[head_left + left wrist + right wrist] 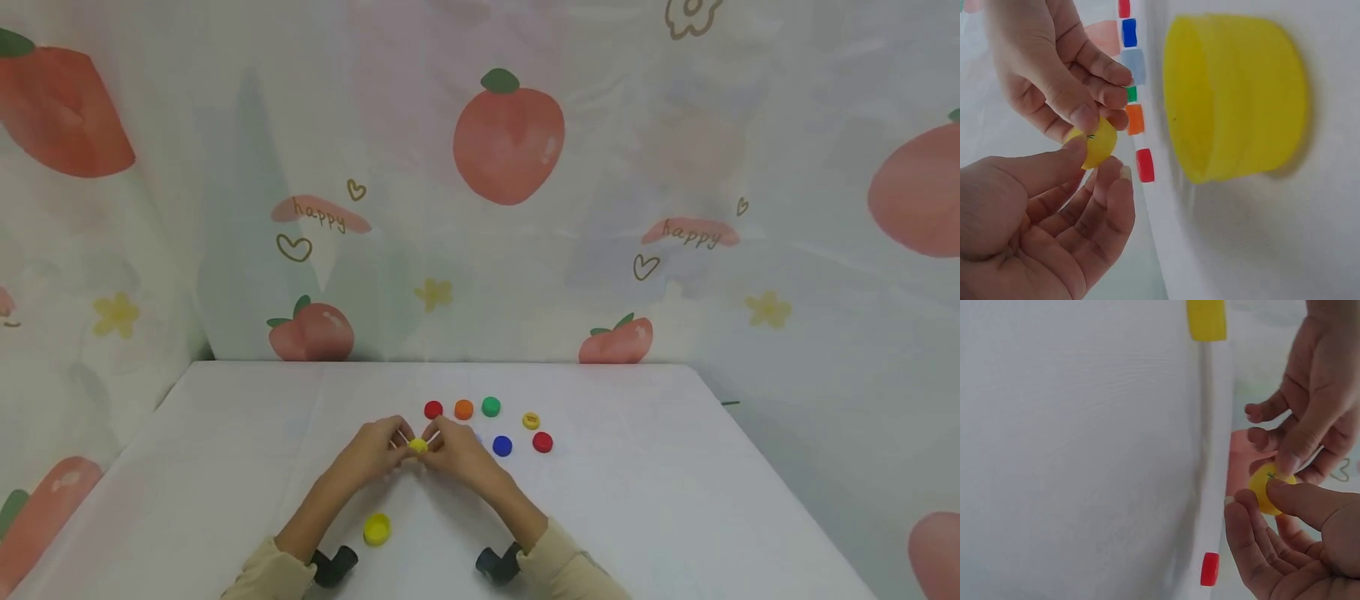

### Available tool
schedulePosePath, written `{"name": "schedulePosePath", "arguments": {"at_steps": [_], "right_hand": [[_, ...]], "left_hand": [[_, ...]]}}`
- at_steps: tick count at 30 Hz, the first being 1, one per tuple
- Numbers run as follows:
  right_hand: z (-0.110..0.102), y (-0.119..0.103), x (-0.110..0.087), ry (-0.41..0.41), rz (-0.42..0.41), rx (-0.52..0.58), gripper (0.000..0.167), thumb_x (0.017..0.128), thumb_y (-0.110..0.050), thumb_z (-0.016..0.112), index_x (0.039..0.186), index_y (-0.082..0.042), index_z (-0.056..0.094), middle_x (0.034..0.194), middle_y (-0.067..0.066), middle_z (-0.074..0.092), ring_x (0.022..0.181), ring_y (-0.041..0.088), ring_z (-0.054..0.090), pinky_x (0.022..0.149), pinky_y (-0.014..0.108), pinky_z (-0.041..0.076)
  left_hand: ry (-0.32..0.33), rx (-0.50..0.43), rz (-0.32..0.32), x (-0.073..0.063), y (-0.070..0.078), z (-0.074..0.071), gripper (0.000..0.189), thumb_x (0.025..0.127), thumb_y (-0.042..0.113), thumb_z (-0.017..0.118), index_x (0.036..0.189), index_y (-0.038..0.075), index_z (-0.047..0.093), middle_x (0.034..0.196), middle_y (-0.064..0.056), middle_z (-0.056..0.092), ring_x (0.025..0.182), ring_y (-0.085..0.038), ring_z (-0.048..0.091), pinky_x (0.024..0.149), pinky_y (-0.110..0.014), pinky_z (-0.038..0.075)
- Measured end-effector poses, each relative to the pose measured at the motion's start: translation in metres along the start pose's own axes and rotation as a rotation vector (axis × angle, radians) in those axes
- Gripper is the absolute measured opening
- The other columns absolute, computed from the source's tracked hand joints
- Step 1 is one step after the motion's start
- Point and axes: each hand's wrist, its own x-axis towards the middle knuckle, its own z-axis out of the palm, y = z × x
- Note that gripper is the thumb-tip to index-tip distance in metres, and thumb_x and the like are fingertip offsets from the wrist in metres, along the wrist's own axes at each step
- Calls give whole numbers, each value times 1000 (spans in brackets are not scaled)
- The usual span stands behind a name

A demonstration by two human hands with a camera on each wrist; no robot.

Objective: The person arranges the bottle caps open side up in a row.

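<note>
Between the two hands, above the white table, is a small rounded yellow piece (1102,144) with a tiny dark green mark on it. My left hand (378,450) pinches its one side with thumb and fingers. On the other side my right hand (459,454) pinches it too, thumb at the mark. Fingers cover part of the piece in both wrist views. A yellow tub (377,529), mouth upward, stands on the table nearer me, below the left hand; what it holds is hidden.
Beyond the hands lie small round pieces: red (433,410), orange (463,409), green (491,407), yellow (531,421), blue (502,446) and another red (542,442). A pale blue piece (1134,65) shows in the left wrist view. A printed cloth (510,250) hangs behind the table.
</note>
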Motion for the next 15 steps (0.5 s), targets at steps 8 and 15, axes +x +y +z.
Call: {"name": "schedulePosePath", "arguments": {"at_steps": [8, 15], "right_hand": [[-2, 1, -11, -15, -50, 47, 18, 84, -15, 72, 93, -12, 56, 83, -4, 63, 76, 10, 61, 69, 24, 52], [-3, -1, -17, -11, -111, 31, 17, 84, -16, 72, 91, -15, 56, 85, -8, 63, 80, 8, 61, 69, 20, 51]], "left_hand": [[-31, -74, 40, -14, -2, 0, 20, 85, 11, 69, 97, 10, 54, 85, -4, 61, 67, -17, 60, 58, -27, 52], [-48, -146, 101, -22, -2, -2, 18, 89, 21, 65, 96, 10, 52, 87, -6, 66, 65, -17, 62, 59, -29, 52]]}}
